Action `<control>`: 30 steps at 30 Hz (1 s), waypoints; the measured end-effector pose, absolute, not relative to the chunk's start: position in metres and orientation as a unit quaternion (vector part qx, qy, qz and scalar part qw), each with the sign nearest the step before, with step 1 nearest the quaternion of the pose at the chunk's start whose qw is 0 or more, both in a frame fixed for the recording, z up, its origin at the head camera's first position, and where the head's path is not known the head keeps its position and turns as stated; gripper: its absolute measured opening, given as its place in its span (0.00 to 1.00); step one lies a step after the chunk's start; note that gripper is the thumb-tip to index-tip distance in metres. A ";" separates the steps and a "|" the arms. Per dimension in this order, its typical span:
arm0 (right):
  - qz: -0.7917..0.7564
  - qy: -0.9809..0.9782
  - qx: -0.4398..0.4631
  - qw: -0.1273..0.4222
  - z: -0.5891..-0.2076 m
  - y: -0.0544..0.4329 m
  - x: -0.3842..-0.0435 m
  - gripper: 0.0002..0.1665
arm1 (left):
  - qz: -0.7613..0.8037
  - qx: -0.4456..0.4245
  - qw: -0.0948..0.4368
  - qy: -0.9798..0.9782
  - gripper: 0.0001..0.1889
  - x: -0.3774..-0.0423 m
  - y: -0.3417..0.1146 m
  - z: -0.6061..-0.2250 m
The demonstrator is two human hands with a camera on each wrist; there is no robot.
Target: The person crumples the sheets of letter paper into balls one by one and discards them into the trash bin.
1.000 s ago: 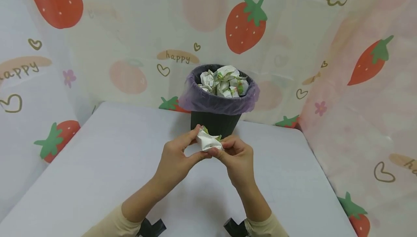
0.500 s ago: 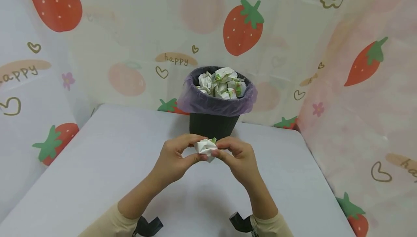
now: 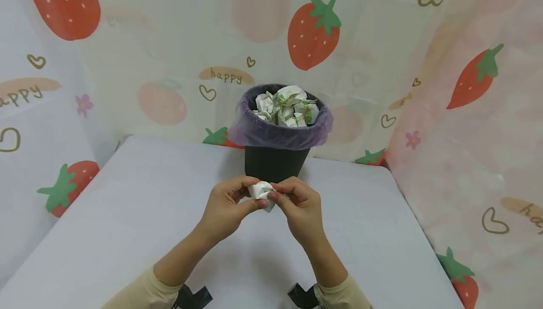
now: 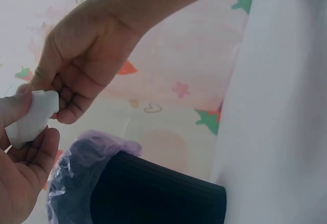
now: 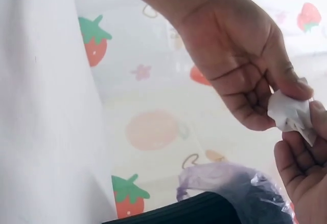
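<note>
Both hands hold a small crumpled piece of white paper (image 3: 261, 190) above the table, in front of the bin. My left hand (image 3: 226, 207) pinches its left side between thumb and fingers. On the right side, my right hand (image 3: 302, 207) pinches it with thumb and forefinger. In the left wrist view the folded paper (image 4: 33, 119) shows between the two sets of fingers. The right wrist view shows the paper's creased face (image 5: 292, 112). Behind the hands stands a dark bin (image 3: 275, 162) with several crumpled white and green papers (image 3: 290, 104) heaped inside.
A purple plastic liner (image 3: 280, 138) is folded over the bin's rim. The bin stands toward the back of a white-covered table (image 3: 140, 205). Strawberry-printed curtains (image 3: 314, 35) enclose the back and sides.
The paper has been turned and squeezed into a smaller wad, its green part now out of sight. Both hands have stayed on it, shifting slightly left in the head view.
</note>
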State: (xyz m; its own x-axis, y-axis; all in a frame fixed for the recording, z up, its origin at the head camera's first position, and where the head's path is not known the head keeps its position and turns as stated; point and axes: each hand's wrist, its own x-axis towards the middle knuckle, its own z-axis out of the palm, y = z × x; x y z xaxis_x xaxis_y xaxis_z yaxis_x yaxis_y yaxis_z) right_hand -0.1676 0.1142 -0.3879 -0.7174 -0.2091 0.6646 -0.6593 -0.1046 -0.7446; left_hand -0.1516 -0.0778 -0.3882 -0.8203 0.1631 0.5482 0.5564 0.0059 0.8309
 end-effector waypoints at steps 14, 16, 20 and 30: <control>0.469 -0.728 0.422 0.269 -0.391 0.117 -0.177 0.39 | -0.695 -0.164 0.079 -0.696 0.14 -0.155 -0.080 -0.386; 0.478 -0.716 0.424 0.282 -0.392 0.116 -0.178 0.36 | -0.692 -0.164 0.077 -0.699 0.13 -0.154 -0.079 -0.384; 0.481 -0.699 0.436 0.300 -0.395 0.114 -0.179 0.28 | -0.711 -0.159 0.063 -0.682 0.11 -0.154 -0.078 -0.384; 0.466 -0.688 0.451 0.327 -0.399 0.115 -0.183 0.26 | -0.734 -0.172 -0.011 -0.657 0.14 -0.159 -0.083 -0.385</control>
State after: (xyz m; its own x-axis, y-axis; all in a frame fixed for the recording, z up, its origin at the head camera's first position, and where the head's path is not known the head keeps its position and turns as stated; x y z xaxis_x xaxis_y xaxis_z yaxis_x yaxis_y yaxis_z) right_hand -0.1831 0.1146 -0.3993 -0.3792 -0.3151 0.8700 -0.9248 0.1596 -0.3453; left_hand -0.1591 -0.0829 -0.3853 -0.9404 0.2430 0.2380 0.2095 -0.1374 0.9681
